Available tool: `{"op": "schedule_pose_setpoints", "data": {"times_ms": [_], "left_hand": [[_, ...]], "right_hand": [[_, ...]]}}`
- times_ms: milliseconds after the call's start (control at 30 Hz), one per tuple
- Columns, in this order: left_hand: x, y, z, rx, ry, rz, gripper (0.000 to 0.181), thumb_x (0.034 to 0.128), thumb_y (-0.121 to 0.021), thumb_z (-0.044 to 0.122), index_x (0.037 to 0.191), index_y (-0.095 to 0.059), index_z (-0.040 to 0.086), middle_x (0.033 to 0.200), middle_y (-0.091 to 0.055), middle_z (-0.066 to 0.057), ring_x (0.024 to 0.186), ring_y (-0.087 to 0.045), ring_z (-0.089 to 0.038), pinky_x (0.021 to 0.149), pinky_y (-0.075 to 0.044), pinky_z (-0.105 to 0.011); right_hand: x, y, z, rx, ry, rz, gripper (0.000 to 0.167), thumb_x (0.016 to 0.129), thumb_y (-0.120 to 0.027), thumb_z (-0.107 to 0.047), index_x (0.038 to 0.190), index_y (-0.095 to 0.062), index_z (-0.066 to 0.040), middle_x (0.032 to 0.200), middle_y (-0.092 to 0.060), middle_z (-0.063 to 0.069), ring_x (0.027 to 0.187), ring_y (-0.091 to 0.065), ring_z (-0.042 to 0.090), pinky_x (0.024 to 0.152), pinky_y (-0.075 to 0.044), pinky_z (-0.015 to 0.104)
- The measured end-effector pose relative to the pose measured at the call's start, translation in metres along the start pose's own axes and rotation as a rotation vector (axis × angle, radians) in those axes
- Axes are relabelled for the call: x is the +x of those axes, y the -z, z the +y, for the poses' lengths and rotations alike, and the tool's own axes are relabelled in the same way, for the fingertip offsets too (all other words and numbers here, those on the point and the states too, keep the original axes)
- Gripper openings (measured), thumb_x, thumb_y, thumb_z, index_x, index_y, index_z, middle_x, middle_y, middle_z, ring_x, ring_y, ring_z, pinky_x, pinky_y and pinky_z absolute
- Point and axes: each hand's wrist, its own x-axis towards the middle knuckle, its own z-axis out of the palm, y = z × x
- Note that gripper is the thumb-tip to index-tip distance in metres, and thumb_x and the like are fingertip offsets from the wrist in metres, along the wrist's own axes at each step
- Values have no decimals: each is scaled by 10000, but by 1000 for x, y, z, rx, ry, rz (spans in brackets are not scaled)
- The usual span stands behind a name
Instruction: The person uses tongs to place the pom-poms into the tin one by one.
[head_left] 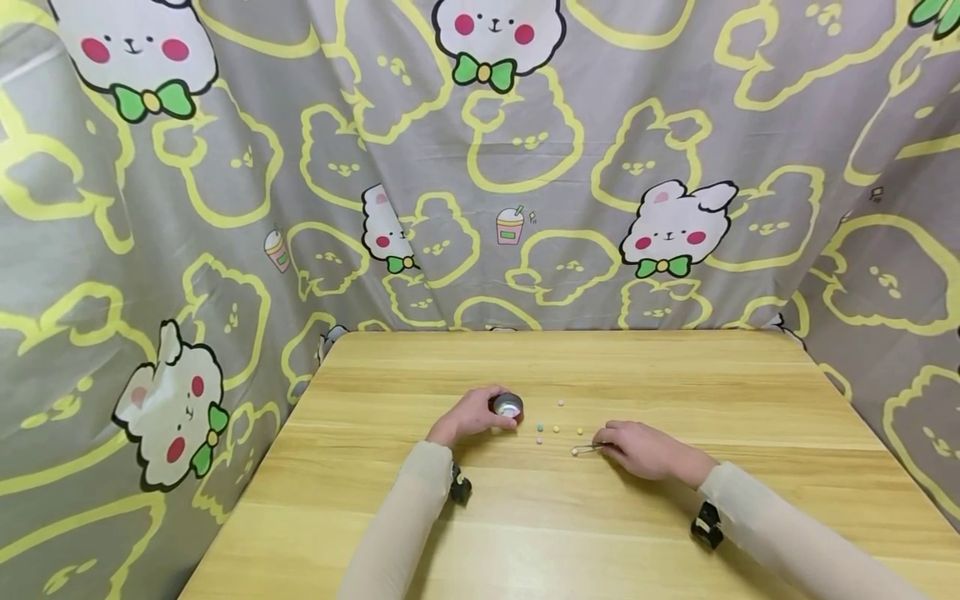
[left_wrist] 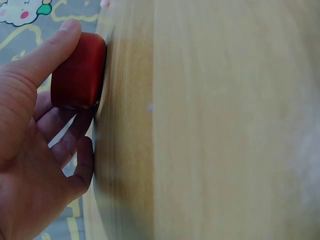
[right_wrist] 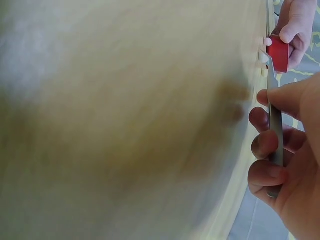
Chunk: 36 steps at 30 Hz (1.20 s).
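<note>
My left hand (head_left: 475, 413) grips a small round tin (head_left: 508, 405) that stands on the table, thumb on one side and fingers on the other. In the left wrist view the tin's outer wall (left_wrist: 79, 72) is red; from the head its inside looks silvery. Metal tweezers (head_left: 591, 447) are pinched in my right hand (head_left: 645, 451), to the right of the tin. At their tips is a small pale bead (head_left: 575, 452); whether they clasp it or only touch it is unclear. The right wrist view shows the fingers curled along the tweezers' shaft (right_wrist: 275, 125).
Between the hands lie several loose beads: a teal bead (head_left: 540, 427), a yellow bead (head_left: 557, 429), another yellow bead (head_left: 580, 432), a pink bead (head_left: 561, 403) and a pinkish bead (head_left: 539, 441). A patterned curtain (head_left: 450, 167) surrounds the wooden table (head_left: 570, 533).
</note>
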Motion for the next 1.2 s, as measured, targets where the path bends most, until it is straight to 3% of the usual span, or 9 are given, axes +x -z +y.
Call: {"op": "schedule_pose_setpoints", "data": {"times_ms": [467, 900, 1200], "left_hand": [[2, -1, -5, -15, 9, -4, 543, 789, -776, 334, 1259, -574, 153, 1139, -602, 20, 1059, -542, -151, 922, -417, -344], [1, -1, -2, 16, 19, -4, 563, 787, -775, 347, 1275, -566, 162, 1159, -597, 20, 1068, -536, -146, 922, -414, -334], [2, -1, -4, 9, 17, -2, 542, 787, -776, 346, 1258, -575, 171, 1139, -598, 32, 1054, -536, -140, 917, -413, -332]], "right_hand": [[-1, -1, 2, -4, 50, 42, 148, 903, -603, -30, 1016, -667, -101, 885, -577, -57, 801, -577, 75, 686, -503, 302], [1, 7, 6, 0, 5, 27, 151, 922, -587, -53, 1047, -666, -85, 880, -571, -47, 784, -561, 73, 670, -491, 298], [6, 12, 11, -19, 28, 88, 167, 914, -576, -17, 1041, -662, -84, 883, -577, -42, 786, -562, 77, 673, -493, 302]]}}
